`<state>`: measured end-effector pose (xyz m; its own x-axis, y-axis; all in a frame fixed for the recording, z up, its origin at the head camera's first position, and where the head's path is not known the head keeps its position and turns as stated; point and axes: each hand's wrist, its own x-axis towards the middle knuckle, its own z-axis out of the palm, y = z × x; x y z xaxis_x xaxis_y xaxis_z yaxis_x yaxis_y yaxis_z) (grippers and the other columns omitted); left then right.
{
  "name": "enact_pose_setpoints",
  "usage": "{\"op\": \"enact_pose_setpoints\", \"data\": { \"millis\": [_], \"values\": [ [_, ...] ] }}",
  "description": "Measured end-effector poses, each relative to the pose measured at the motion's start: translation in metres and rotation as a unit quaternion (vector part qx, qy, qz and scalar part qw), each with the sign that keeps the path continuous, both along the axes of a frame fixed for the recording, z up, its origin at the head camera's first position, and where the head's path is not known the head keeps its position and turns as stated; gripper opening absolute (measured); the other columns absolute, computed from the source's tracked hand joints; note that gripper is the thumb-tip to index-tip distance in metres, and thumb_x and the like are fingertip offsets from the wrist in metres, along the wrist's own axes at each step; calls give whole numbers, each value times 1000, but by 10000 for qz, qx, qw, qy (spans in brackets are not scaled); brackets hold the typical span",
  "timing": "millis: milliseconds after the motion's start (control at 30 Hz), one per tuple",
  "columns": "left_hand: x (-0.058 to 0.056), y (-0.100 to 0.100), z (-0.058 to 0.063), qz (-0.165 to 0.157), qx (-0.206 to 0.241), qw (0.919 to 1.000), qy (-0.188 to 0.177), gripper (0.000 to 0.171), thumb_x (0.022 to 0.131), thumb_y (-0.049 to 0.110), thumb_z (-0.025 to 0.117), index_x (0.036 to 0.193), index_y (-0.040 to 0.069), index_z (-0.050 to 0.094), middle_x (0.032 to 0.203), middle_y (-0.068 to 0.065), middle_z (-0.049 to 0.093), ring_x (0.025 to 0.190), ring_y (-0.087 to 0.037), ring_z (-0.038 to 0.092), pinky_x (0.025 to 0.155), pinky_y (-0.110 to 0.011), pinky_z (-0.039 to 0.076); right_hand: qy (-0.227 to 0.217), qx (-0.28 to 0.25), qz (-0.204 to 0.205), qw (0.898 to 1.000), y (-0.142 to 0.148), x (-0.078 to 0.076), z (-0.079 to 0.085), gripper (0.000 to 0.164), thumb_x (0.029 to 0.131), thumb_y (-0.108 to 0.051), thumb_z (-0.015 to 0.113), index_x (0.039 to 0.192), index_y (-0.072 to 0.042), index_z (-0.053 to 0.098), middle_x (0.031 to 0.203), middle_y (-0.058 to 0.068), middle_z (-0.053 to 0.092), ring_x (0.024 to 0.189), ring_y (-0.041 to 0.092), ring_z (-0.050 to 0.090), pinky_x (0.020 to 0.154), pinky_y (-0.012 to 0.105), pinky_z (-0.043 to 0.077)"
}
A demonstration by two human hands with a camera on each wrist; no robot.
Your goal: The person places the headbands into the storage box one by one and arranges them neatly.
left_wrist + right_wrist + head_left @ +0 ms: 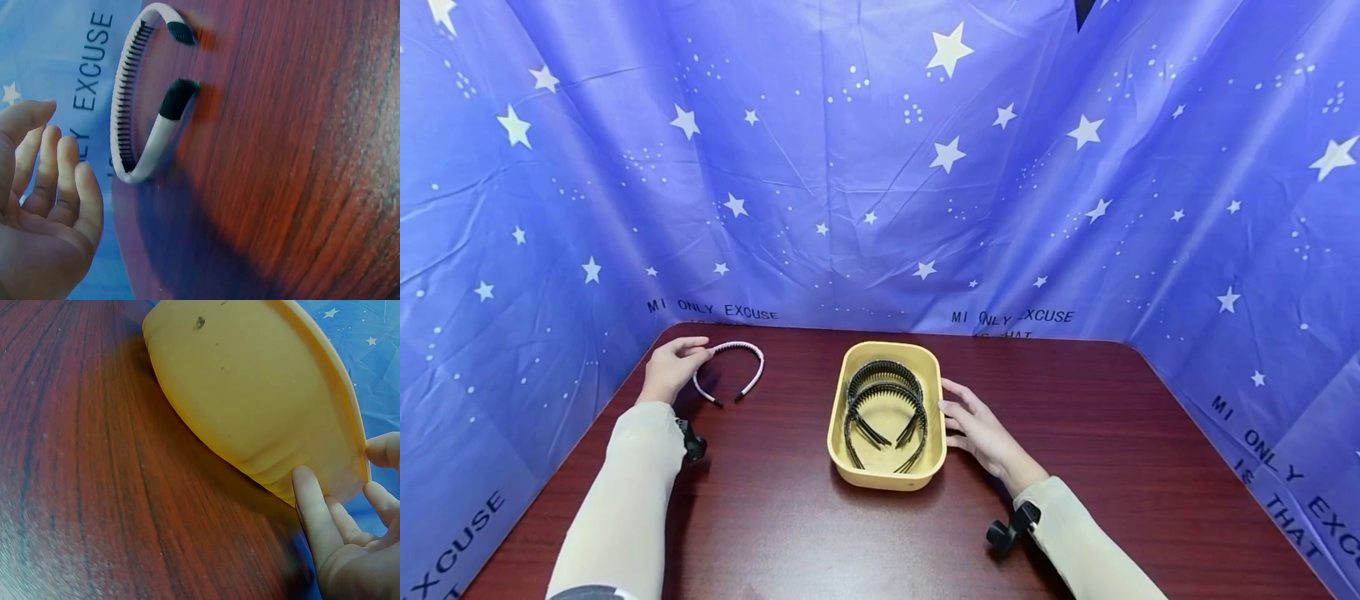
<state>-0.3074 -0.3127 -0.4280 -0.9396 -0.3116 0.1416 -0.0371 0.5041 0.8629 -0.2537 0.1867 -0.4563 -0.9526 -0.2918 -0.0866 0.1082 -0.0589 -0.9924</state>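
Observation:
On the table's far left lies a pale pink headband (762,365) with dark tips and a row of dark teeth inside its curve. My left hand (676,367) is beside its left side, and the left wrist view shows a gap between the relaxed fingers (67,169) and the band (150,150). A yellow plastic tub (880,481) stands mid-table, with black toothed headbands (922,417) overlapping inside. Against the tub's right side rest the extended fingertips of my right hand (985,433). Up close, those fingers (315,509) touch the outer wall and rim.
The dark red wood-grain table (775,533) ends at a blue star-printed curtain (880,233) at the back and both sides. Black wrist cameras (1013,527) sit on both forearms.

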Motion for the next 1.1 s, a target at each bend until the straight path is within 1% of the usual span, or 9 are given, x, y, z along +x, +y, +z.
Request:
{"op": "enact_pose_setpoints", "data": {
  "millis": [100,200,333,400,467,600,867,1000,1100],
  "values": [
    [0,-5,-4,165,318,9993,-131,45,92,21,71,132,1,63,83,21,67,83,8,50,80,-14,39,-2,7,8,10000,0,0,0,58,104,-22,55,156,-13,30,130,21,57,102,22,66,82,41,56],
    [0,-6,-7,293,657,9972,-222,48,92,19,71,135,0,61,80,25,61,84,6,50,81,-15,40,-5,-6,12,10000,0,0,0,59,104,-22,55,156,-13,30,131,22,56,103,22,65,83,41,56],
    [2,-4,-7,413,629,9964,-382,53,93,22,70,140,1,56,113,-3,72,100,-5,57,83,-16,40,-5,-6,-3,10000,0,0,0,59,104,-22,55,156,-13,30,131,22,56,103,22,65,82,41,56],
    [2,-5,-8,399,557,9966,-457,57,94,26,70,143,2,54,133,-16,63,100,-6,57,81,-15,43,-8,-2,-19,10000,1,0,0,58,104,-22,55,156,-13,31,131,22,56,103,22,65,82,41,56],
    [2,-5,-10,409,411,9968,-553,61,93,30,70,144,2,52,141,-21,55,97,-6,58,77,-13,43,-11,9,-34,10000,1,1,-1,59,104,-23,55,156,-13,31,131,22,57,103,22,65,82,40,56],
    [3,-7,-15,397,327,9966,-643,65,92,30,73,144,-1,51,140,-24,54,75,6,51,67,-11,47,-29,14,-27,10000,1,0,-2,59,103,-23,55,156,-13,31,132,23,56,103,22,65,82,40,56],
    [5,-5,-19,328,343,9969,-631,62,91,21,73,143,-4,50,139,-26,54,67,10,50,62,-11,48,-42,15,-23,10000,2,0,-4,59,104,-24,55,156,-13,30,135,26,53,104,22,65,83,40,56],
    [5,-4,-18,349,145,9970,-680,59,90,19,74,141,-4,53,137,-24,56,65,9,54,63,-11,47,-42,-7,-29,10000,2,0,-4,60,104,-24,56,156,-13,30,136,27,53,104,23,65,83,41,56],
    [6,-3,-18,380,-151,9963,-753,56,91,18,73,139,-4,56,134,-23,58,77,-6,67,77,-20,50,-36,-17,-32,10000,2,0,-4,60,103,-24,56,156,-13,30,136,26,53,104,23,65,83,41,56]
  ]
}}
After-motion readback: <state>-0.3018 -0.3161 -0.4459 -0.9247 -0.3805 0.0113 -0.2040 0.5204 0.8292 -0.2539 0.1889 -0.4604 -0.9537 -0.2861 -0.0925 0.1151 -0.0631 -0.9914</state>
